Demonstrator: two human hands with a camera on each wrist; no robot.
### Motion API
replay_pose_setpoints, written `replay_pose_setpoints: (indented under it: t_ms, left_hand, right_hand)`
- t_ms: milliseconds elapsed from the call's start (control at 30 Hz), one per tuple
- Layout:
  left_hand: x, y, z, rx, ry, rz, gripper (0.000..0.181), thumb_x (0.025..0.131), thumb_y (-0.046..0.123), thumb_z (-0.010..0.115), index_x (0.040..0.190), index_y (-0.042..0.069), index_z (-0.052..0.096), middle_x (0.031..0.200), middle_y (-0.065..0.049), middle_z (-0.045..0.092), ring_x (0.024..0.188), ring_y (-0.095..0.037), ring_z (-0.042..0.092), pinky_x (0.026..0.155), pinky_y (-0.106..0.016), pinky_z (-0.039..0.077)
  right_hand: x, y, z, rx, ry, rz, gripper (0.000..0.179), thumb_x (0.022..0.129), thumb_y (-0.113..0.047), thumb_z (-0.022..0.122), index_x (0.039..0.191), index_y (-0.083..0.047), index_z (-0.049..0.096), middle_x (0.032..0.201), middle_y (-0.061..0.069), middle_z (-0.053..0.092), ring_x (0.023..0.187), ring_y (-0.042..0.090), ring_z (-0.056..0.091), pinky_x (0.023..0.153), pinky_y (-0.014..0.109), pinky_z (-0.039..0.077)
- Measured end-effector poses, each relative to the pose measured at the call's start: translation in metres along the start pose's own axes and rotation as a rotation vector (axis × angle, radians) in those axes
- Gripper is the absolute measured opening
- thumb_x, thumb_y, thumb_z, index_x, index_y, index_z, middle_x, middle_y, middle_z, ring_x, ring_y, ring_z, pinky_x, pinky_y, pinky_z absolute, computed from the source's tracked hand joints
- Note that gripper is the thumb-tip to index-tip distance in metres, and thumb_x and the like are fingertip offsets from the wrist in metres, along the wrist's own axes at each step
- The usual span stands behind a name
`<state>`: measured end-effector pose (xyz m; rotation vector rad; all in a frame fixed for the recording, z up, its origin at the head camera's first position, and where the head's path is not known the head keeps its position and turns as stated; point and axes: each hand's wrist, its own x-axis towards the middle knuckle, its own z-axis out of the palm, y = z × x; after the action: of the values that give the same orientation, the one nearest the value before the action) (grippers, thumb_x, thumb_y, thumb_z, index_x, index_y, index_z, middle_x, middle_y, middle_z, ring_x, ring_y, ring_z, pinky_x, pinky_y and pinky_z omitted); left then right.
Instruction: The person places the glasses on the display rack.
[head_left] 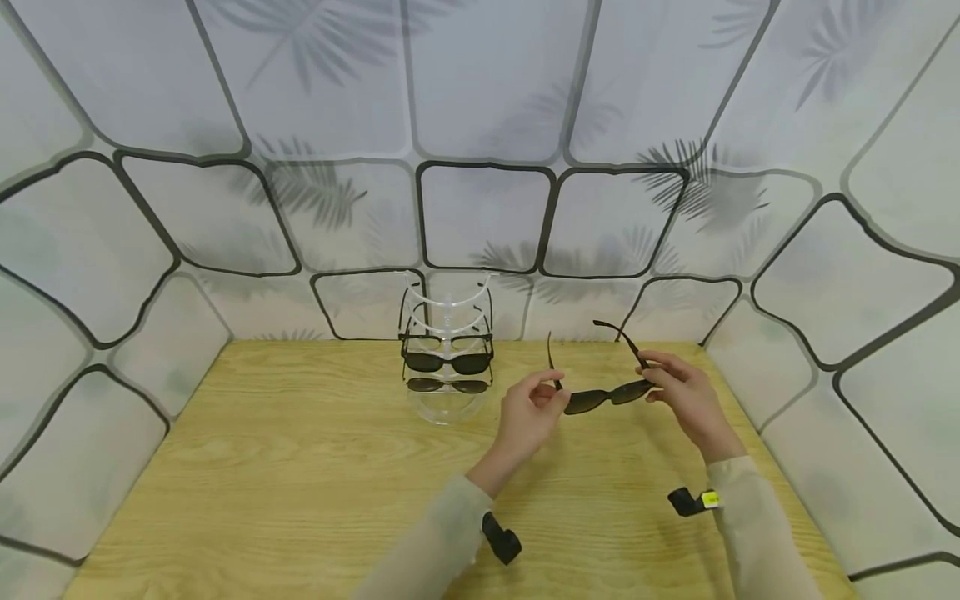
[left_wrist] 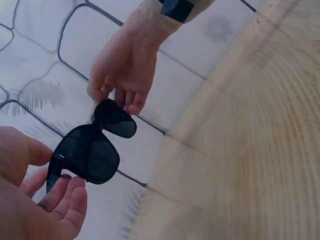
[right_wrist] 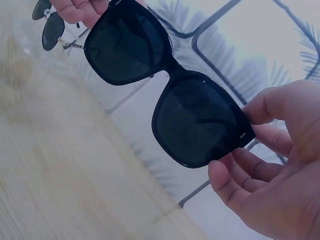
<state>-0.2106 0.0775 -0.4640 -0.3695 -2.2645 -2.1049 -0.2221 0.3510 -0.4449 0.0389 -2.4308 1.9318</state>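
Both hands hold one pair of black sunglasses (head_left: 588, 402) above the right half of the table, its temples unfolded and pointing away. My left hand (head_left: 527, 414) pinches the left hinge corner between thumb and fingers. At the opposite corner, my right hand (head_left: 686, 397) grips the frame where the temple begins. The right wrist view shows the dark lenses of the sunglasses (right_wrist: 197, 120) from close up, tilted. To the left stands a clear display rack (head_left: 447, 408) bearing several glasses, among them black sunglasses (head_left: 471, 363) and thin-framed sunglasses (head_left: 425, 385) below those.
A light wooden table (head_left: 300, 467) spreads beneath the hands. Patterned cloth walls (head_left: 487, 217) close it in at the back and both sides. The rack is near the table's back edge, a short way from my left hand.
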Motion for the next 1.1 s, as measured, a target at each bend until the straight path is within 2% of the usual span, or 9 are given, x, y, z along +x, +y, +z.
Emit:
replay_pose_setpoints:
  t_ms: [233,433,600,700,833,1100]
  left_hand:
    - [-0.001,0.019,-0.010,0.050,-0.016,0.049,0.031,0.100,0.017,0.072,0.130,0.014,0.074,0.097,-0.007,0.075,0.079,-0.006,0.065,0.067,-0.023,0.055]
    - [0.000,0.034,-0.022,0.086,-0.029,0.088,0.034,0.102,0.017,0.070,0.135,0.014,0.072,0.102,-0.009,0.075,0.086,-0.013,0.068,0.078,-0.025,0.057]
    - [0.002,0.039,-0.030,0.098,-0.020,0.121,0.034,0.101,0.016,0.071,0.134,0.013,0.073,0.101,-0.011,0.075,0.089,-0.019,0.070,0.079,-0.026,0.058]
    - [0.003,0.043,-0.034,0.094,-0.028,0.115,0.034,0.100,0.016,0.072,0.134,0.013,0.073,0.101,-0.011,0.075,0.088,-0.018,0.070,0.078,-0.026,0.058]
    - [0.004,0.046,-0.039,0.088,-0.046,0.113,0.035,0.101,0.017,0.071,0.136,0.013,0.072,0.102,-0.012,0.075,0.088,-0.017,0.071,0.078,-0.025,0.058]
    - [0.006,0.053,-0.049,0.092,-0.028,0.173,0.034,0.100,0.014,0.070,0.134,0.012,0.073,0.100,-0.013,0.075,0.087,-0.022,0.072,0.075,-0.024,0.057]
  right_hand:
    - [-0.004,-0.015,0.004,0.007,0.014,-0.074,0.048,0.108,-0.022,0.062,0.148,0.003,0.055,0.114,-0.025,0.071,0.106,-0.006,0.067,0.073,0.021,0.059]
    - [-0.006,-0.025,0.007,0.013,0.006,-0.094,0.049,0.108,-0.025,0.063,0.149,0.001,0.055,0.117,-0.022,0.070,0.108,-0.004,0.066,0.074,0.022,0.059]
    - [-0.008,-0.031,0.010,0.023,0.001,-0.121,0.046,0.107,-0.023,0.064,0.147,-0.001,0.057,0.118,-0.015,0.072,0.107,-0.002,0.066,0.074,0.022,0.059]
    - [-0.009,-0.036,0.012,0.023,0.004,-0.131,0.045,0.107,-0.023,0.064,0.146,-0.001,0.058,0.118,-0.012,0.072,0.106,0.000,0.066,0.075,0.023,0.059]
    - [-0.009,-0.040,0.014,-0.003,0.013,-0.139,0.044,0.107,-0.024,0.064,0.145,-0.001,0.059,0.117,-0.012,0.072,0.107,0.002,0.065,0.075,0.023,0.060]
    - [-0.009,-0.051,0.021,0.007,0.021,-0.171,0.041,0.106,-0.022,0.065,0.142,-0.002,0.062,0.116,-0.011,0.073,0.105,0.003,0.066,0.074,0.023,0.059]
